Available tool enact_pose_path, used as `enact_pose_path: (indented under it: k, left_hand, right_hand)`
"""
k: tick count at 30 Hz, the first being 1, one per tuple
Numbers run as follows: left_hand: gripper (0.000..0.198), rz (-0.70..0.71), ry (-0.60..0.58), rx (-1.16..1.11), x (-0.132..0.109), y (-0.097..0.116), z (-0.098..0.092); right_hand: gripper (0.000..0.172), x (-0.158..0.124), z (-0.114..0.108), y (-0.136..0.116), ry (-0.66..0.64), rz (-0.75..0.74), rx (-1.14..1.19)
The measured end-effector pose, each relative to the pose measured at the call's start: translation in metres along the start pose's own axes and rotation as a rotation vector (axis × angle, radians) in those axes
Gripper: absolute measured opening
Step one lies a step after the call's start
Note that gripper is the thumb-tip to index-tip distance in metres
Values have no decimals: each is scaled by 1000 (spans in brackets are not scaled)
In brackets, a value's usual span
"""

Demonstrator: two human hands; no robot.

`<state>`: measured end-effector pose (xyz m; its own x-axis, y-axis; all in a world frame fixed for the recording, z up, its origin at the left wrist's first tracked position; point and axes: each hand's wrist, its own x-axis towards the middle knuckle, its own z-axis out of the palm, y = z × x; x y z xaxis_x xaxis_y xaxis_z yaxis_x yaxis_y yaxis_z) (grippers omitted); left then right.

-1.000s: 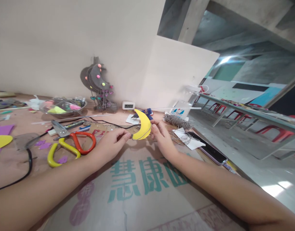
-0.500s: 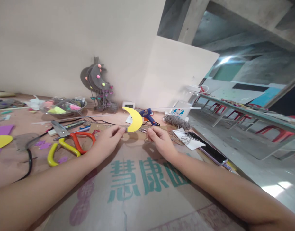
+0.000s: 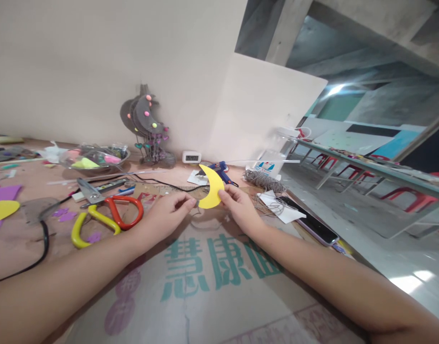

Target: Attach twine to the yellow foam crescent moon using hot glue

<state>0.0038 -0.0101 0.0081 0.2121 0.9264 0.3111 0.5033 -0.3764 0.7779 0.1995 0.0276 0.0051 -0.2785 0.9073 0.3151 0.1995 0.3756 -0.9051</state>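
Note:
A flat yellow crescent moon [image 3: 214, 190] is held up between my hands over the cardboard. My right hand [image 3: 241, 209] pinches its outer right edge between thumb and fingers. My left hand [image 3: 172, 212] is closed in a pinch at the crescent's lower left tip, where a small grey bit shows at the fingertips. A thin loop of grey cord [image 3: 205, 227] seems to hang below the crescent. Behind the crescent, partly hidden by it, lies a blue glue gun [image 3: 224, 173].
Scissors [image 3: 122, 212] with red and yellow handles lie left of my left hand. Grey yarn [image 3: 262, 180], white paper [image 3: 282, 210] and a phone [image 3: 312, 222] lie to the right. A grey moon ornament [image 3: 144, 119] and small clock [image 3: 191, 157] stand by the wall. Printed cardboard [image 3: 212, 306] covers the front.
The crescent has shifted right and slightly down, turning a little. My right hand, apart from it before, now grips its right edge. My left hand has moved slightly right and down with it.

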Motion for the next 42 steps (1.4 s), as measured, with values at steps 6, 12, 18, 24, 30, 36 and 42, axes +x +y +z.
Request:
enact_pose_path:
  k: [6,12,18,24,30,36,42]
  left_hand:
    - [30,-57,64,-13,2,-5,0]
    - [32,-94,77,-27,5,-9,-2]
    - [34,-131,88,-17,6,-11,-1]
    - [27,-78,12,-60,5,-6,0]
    - [26,-107,-9,-86,5,-8,1]
    - [28,-120,-18,-112,5,-8,2]
    - [28,-116,-17,-119,6,-9,2]
  right_hand:
    - [29,-2,0,-3,-46,19,-74]
    - [29,-1,-1,-1,-97,8,-88]
    - [31,-2,-2,-1,-99,-15,-100]
    - [20,22,-22,8,-20,-53,-159]
    - [30,48,-57,32,134,-25,-444]
    - [45,62,-52,32,67,-20,-477]
    - [33,96,-42,45,54,49,-544]
